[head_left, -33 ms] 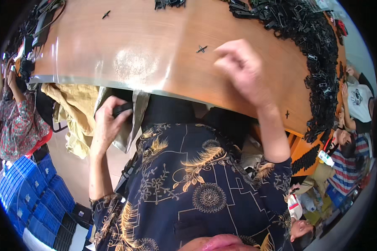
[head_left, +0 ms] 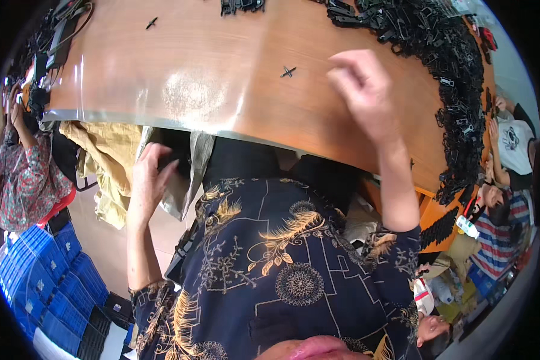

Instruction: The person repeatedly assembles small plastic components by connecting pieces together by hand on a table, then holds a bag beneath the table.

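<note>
My left hand (head_left: 149, 177) is at the mouth of a grey-white woven bag (head_left: 201, 155) below the table's front edge. Its fingers are spread, and nothing shows between them against the bag's dark inside. Over the right part of the table hangs my right hand (head_left: 366, 90), slightly blurred. Its fingers are loosely curled, with a gap to the thumb and no object visible there. Left of that hand, a small dark cross-shaped tool (head_left: 288, 72) lies on the tabletop, apart from the fingers.
Black plastic parts (head_left: 462, 102) are heaped along the brown table's (head_left: 222, 54) right side. Another small dark piece (head_left: 152, 23) lies far left. Yellowish sacks (head_left: 105, 162) hang beside the bag. Blue crates (head_left: 48, 282) stand lower left. People sit at both sides.
The black part that my left hand held is gone from its fingers, which have opened. My right hand has moved right and slightly away over the table.
</note>
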Action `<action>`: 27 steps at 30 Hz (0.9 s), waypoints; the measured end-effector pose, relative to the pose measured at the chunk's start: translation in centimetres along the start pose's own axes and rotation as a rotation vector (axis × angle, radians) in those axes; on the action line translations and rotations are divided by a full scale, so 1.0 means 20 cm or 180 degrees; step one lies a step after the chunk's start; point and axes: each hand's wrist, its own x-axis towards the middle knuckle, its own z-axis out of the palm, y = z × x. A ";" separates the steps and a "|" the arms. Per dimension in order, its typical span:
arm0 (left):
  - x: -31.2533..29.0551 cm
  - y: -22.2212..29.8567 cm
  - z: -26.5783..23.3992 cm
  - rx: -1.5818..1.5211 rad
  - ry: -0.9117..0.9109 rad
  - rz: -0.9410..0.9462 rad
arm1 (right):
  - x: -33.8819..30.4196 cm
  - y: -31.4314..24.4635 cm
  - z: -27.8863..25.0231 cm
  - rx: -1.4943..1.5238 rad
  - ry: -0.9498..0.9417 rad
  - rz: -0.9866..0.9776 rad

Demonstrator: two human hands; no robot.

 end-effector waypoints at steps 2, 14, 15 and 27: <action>-0.04 -0.03 -0.04 0.0375 -0.0034 -0.0189 | 0.08 0.14 -0.21 -0.1474 0.0731 -0.0274; 0.49 0.51 -0.10 -0.0320 0.0065 0.1049 | 0.29 0.54 -0.39 -0.2489 0.1181 -0.0920; 0.57 0.57 -0.09 -0.0314 0.0006 0.1075 | 0.27 0.53 -0.35 -0.2424 0.1108 -0.0931; 1.28 0.92 0.31 0.0071 0.1112 0.2188 | 0.04 0.37 -0.44 -0.0141 0.1122 -0.0180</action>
